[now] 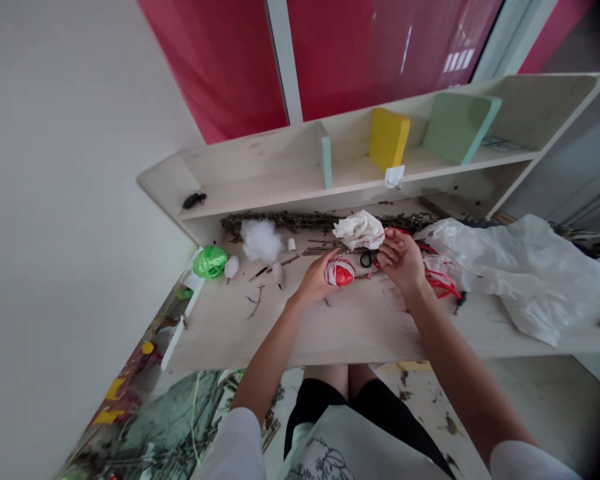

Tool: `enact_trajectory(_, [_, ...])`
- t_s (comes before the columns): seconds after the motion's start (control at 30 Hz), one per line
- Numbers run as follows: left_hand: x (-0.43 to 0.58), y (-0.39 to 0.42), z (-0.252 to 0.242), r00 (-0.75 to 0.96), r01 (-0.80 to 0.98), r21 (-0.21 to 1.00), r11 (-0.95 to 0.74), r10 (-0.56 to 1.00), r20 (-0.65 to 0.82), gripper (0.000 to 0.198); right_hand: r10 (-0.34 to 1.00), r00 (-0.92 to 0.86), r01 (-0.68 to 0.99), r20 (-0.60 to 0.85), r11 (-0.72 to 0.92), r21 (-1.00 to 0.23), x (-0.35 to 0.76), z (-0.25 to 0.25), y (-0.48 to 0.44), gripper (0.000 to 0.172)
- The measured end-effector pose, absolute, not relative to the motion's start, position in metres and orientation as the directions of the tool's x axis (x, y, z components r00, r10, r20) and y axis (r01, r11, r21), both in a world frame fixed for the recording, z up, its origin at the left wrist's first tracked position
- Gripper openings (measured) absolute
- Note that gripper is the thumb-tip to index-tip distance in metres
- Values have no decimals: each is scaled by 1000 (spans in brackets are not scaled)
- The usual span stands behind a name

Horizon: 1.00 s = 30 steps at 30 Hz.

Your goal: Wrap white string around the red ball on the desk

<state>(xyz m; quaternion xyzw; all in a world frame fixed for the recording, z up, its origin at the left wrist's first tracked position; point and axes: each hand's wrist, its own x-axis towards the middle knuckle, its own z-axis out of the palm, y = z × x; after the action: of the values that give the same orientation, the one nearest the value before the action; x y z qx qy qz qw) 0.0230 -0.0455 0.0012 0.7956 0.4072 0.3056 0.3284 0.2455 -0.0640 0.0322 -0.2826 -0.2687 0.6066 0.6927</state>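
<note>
Pale wooden desk ran across the view just past the person's black shorts. Nearest, the left hand held a ball bound in red and white ribbon at about 12 o'clock from the lap, its fingers closed around the ball's left side. The right hand hung just beside the ball at 2 o'clock, half curled and not touching it. Its fingers were near a loose red ribbon, but whether they pinched a strand, I could not tell. The binding seemed to be the work under way, with a patch of solid red showing through the white wrapping.

Around the ball lay black-handled scissors at 2 o'clock and crumpled white tissue at 12 o'clock. Cotton wadding sat at 10 o'clock, a green raffia bundle at 9 o'clock, and a white plastic sheet spread out at 3 o'clock. A strip of dry twigs lay farther back along a pale wooden shelf, which held a yellow block and a green board. Beyond it rose a red panel.
</note>
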Motion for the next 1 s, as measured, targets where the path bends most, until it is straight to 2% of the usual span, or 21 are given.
enact_trajectory(0.13, [25,-42,0,325,363,863,-350,916,235,71,996,87,-687,8,66,-724,241,31,-64,17])
enact_trajectory(0.23, [26,-36,-1,158,161,968,-193,973,168,64,1000,27,-632,-8,11,-775,234,28,-63,20])
enact_trajectory(0.33, [26,-31,0,68,-9,994,-105,992,106,55,999,-31,-597,-18,-33,-802,227,22,-62,21])
enact_trajectory(0.43, [25,-28,-2,-3,-86,994,-74,997,74,46,996,-78,-548,-34,-71,-833,221,18,-63,21])
enact_trajectory(0.5, [25,-27,-3,-48,-91,994,-63,997,59,45,996,-79,-502,-33,-68,-862,217,16,-63,22])
enact_trajectory(0.67, [23,-27,-2,-146,-28,994,-103,984,98,59,998,-64,-423,20,-9,-906,209,14,-65,25])
enact_trajectory(0.8, [23,-26,-2,-138,-96,992,-83,988,69,46,998,-59,-377,4,-19,-926,208,12,-67,26])
enact_trajectory(0.87, [23,-26,-2,-148,-82,993,-89,986,76,45,998,-62,-362,-8,-30,-932,207,12,-69,27])
enact_trajectory(1.0, [21,-25,-3,-158,-11,993,-116,981,113,64,999,-48,-380,5,-14,-925,206,14,-69,26])
